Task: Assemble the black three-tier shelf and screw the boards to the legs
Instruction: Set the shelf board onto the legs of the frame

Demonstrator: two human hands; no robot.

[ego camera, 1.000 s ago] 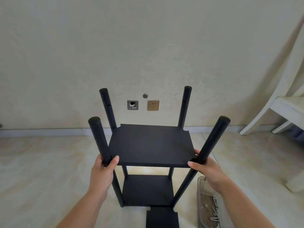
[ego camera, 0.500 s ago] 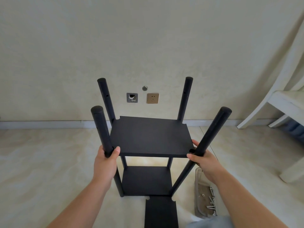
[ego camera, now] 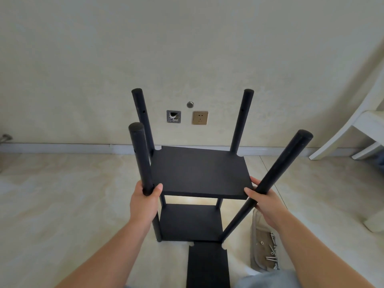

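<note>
A gold wall socket sits low on the cream wall, with an open grey outlet box just beside it and a small round metal cap above between them. A white baseboard runs along the floor's far edge, and a white chair stands at the right edge.

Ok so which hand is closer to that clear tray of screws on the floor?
Right. The right hand grips the near right leg just above the tray of screws. The left hand grips the near left leg, across the shelf from it.
</note>
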